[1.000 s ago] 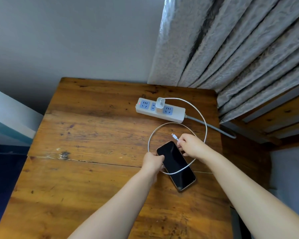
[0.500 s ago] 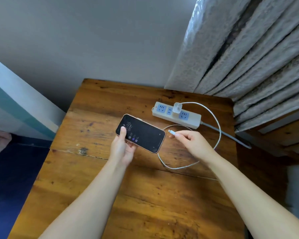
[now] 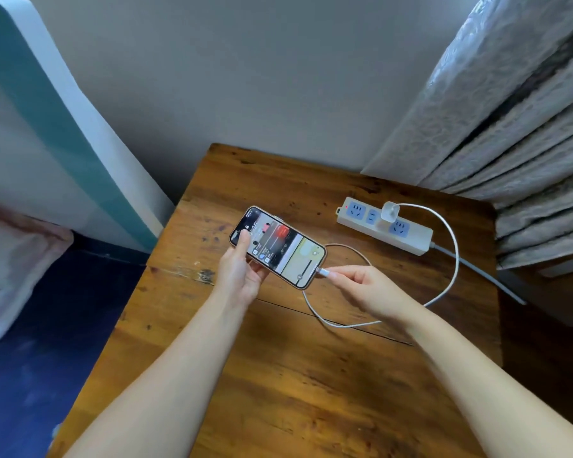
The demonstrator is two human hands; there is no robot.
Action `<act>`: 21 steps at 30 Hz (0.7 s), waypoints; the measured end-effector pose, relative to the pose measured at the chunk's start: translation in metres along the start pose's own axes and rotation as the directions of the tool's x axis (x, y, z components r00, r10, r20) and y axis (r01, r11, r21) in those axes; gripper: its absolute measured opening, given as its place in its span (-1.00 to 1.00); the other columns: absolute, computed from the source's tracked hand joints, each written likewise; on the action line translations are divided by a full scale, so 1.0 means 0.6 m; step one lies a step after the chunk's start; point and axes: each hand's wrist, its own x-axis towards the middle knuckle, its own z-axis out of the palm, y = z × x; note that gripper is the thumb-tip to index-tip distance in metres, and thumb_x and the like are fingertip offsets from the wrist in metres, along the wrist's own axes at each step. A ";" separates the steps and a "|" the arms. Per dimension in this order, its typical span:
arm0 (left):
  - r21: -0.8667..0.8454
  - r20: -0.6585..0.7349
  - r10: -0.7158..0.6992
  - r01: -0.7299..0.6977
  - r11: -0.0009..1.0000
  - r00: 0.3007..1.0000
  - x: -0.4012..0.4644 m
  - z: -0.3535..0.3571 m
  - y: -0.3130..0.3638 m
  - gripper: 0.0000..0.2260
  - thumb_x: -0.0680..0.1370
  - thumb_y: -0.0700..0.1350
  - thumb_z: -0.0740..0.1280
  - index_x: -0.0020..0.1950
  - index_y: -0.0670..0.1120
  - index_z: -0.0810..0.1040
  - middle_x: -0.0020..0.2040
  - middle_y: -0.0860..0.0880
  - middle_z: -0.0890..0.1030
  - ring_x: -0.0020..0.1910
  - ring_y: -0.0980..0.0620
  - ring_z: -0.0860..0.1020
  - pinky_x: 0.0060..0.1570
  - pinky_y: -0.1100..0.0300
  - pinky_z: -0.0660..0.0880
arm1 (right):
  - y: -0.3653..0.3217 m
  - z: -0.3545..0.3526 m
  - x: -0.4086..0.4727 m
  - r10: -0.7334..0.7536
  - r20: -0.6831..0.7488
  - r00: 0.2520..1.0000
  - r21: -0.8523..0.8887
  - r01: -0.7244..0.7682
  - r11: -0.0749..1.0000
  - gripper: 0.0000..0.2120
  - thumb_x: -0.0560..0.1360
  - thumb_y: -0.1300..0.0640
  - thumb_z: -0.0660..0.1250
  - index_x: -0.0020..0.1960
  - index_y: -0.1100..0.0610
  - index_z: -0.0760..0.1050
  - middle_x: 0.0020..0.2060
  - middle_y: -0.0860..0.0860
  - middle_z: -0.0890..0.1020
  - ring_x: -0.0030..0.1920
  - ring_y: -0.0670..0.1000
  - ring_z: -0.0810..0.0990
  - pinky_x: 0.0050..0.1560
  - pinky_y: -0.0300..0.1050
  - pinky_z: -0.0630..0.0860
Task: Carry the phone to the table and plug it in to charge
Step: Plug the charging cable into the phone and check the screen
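Fingers (image 3: 336,275) of the right hand (image 3: 372,290) were pinched shut on the connector (image 3: 323,272) of the white charging cable (image 3: 452,256), with the connector tip touching the bottom edge of the phone (image 3: 277,247); whether it was fully seated could not be told. The left hand (image 3: 240,274) gripped the phone from beneath, fingers curled around its lower long edge and thumb lying on the lit screen near the top end. The phone was held above the wooden desk (image 3: 295,375), screen up and slightly tilted, its long axis running from upper left to lower right.

The cable ran from the connector in a loop across the desk surface, passed under the right wrist, then curved up along the right side to a white charger (image 3: 390,211) plugged into the power strip (image 3: 384,225). The strip lay flat near the desk's far right corner, well apart from the phone, and its own grey cord (image 3: 477,269) trailed off the right edge. A patterned curtain (image 3: 510,110) hung behind the strip. A bed (image 3: 14,259) stood to the left of the desk.
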 end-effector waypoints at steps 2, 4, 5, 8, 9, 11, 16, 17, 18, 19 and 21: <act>-0.006 0.012 -0.008 0.008 1.000 1.000 -0.001 -0.004 0.007 -0.85 0.57 -0.06 0.24 0.07 -0.10 0.49 0.03 -0.15 0.64 -0.11 -0.05 0.67 -0.28 0.07 0.65 | -0.004 0.008 0.001 0.004 0.005 1.000 0.032 -0.004 0.999 -0.78 0.56 -0.08 0.20 0.12 -0.23 0.56 -0.56 -0.17 0.35 -0.52 -0.18 0.27 -0.52 -0.42 0.25; -0.026 0.016 -0.020 0.020 0.999 1.000 -0.002 -0.005 0.013 -0.85 0.58 -0.07 0.24 0.07 -0.11 0.49 0.02 -0.15 0.64 -0.11 -0.07 0.68 -0.28 0.06 0.65 | -0.006 0.013 0.002 0.016 0.003 1.000 0.059 -0.016 0.998 -0.76 0.56 -0.07 0.20 0.16 -0.20 0.55 -0.56 -0.16 0.33 -0.52 -0.17 0.25 -0.53 -0.40 0.23; -0.037 0.016 -0.028 0.028 0.999 0.999 -0.002 -0.006 0.016 -0.86 0.57 -0.07 0.24 0.06 -0.11 0.49 0.01 -0.16 0.65 -0.12 -0.07 0.68 -0.29 0.06 0.65 | -0.008 0.017 0.002 0.021 0.000 1.000 0.072 -0.021 0.997 -0.76 0.56 -0.06 0.21 0.18 -0.17 0.55 -0.56 -0.16 0.33 -0.53 -0.17 0.25 -0.53 -0.40 0.23; -0.035 0.019 -0.040 0.041 0.999 0.999 -0.005 -0.006 0.023 -0.84 0.57 -0.07 0.25 0.09 -0.11 0.48 0.01 -0.15 0.64 -0.11 -0.08 0.68 -0.29 0.06 0.65 | -0.016 0.025 0.002 0.032 -0.012 0.999 0.101 -0.031 0.994 -0.77 0.57 -0.02 0.20 0.16 -0.16 0.55 -0.58 -0.16 0.33 -0.54 -0.18 0.27 -0.53 -0.40 0.25; -0.023 0.026 -0.036 0.036 0.999 0.999 -0.005 -0.007 0.025 -0.81 0.57 -0.06 0.25 0.13 -0.11 0.47 0.03 -0.15 0.64 -0.08 -0.08 0.67 -0.26 0.05 0.65 | -0.020 0.027 0.001 0.034 -0.020 0.999 0.097 -0.032 0.995 -0.78 0.58 -0.01 0.20 0.15 -0.16 0.55 -0.58 -0.16 0.33 -0.54 -0.18 0.27 -0.53 -0.41 0.25; 0.021 0.047 -0.017 0.016 1.000 0.999 -0.005 -0.008 0.029 -0.77 0.57 -0.06 0.24 0.20 -0.09 0.44 0.07 -0.14 0.62 -0.01 -0.09 0.64 -0.18 0.03 0.65 | -0.024 0.033 0.001 0.030 -0.047 0.998 0.074 -0.027 0.997 -0.78 0.59 0.00 0.18 0.15 -0.12 0.55 -0.60 -0.15 0.33 -0.55 -0.18 0.27 -0.53 -0.41 0.26; 0.128 0.085 0.060 -0.071 0.989 0.995 -0.009 -0.005 0.036 -0.89 0.58 -0.05 0.22 0.06 -0.01 0.49 0.07 -0.10 0.63 0.02 -0.08 0.63 -0.11 0.00 0.63 | -0.025 0.055 0.000 0.022 -0.133 0.991 0.030 -0.018 0.999 -0.72 0.61 0.04 0.12 -0.01 0.05 0.60 -0.62 -0.15 0.32 -0.57 -0.17 0.23 -0.52 -0.38 0.21; 0.138 0.088 0.069 -0.081 0.987 0.994 -0.010 -0.004 0.037 -0.90 0.58 -0.05 0.22 0.05 0.00 0.49 0.06 -0.09 0.63 0.02 -0.07 0.63 -0.11 -0.01 0.62 | -0.024 0.058 -0.001 0.025 -0.143 0.989 0.045 -0.019 0.999 -0.72 0.61 0.04 0.12 -0.04 0.07 0.60 -0.62 -0.14 0.31 -0.58 -0.17 0.22 -0.52 -0.39 0.19; 0.147 0.089 0.076 -0.089 0.985 0.993 -0.011 -0.004 0.039 -0.90 0.58 -0.05 0.22 0.04 0.00 0.49 0.05 -0.09 0.64 0.01 -0.07 0.63 -0.12 0.00 0.62 | -0.023 0.063 -0.001 0.024 -0.151 0.988 0.060 -0.015 0.998 -0.71 0.61 0.04 0.12 -0.05 0.08 0.60 -0.63 -0.14 0.30 -0.58 -0.16 0.21 -0.52 -0.40 0.19; 0.156 0.092 0.083 -0.097 0.983 0.992 -0.012 -0.003 0.040 -0.90 0.59 -0.05 0.21 0.03 0.00 0.49 0.04 -0.09 0.64 0.00 -0.07 0.63 -0.12 0.00 0.62 | -0.023 0.067 -0.001 0.018 -0.161 0.987 0.069 -0.007 0.998 -0.71 0.62 0.04 0.12 -0.05 0.09 0.59 -0.62 -0.13 0.31 -0.58 -0.16 0.21 -0.52 -0.41 0.20; 0.156 0.099 0.095 -0.110 0.982 0.991 -0.014 -0.003 0.042 -0.90 0.59 -0.05 0.21 0.04 0.01 0.49 0.05 -0.09 0.63 0.01 -0.07 0.62 -0.10 -0.01 0.62 | -0.024 0.079 0.000 0.000 -0.205 0.979 0.086 0.018 0.996 -0.70 0.62 0.04 0.11 -0.04 0.09 0.59 -0.61 -0.11 0.36 -0.55 -0.16 0.24 -0.50 -0.40 0.24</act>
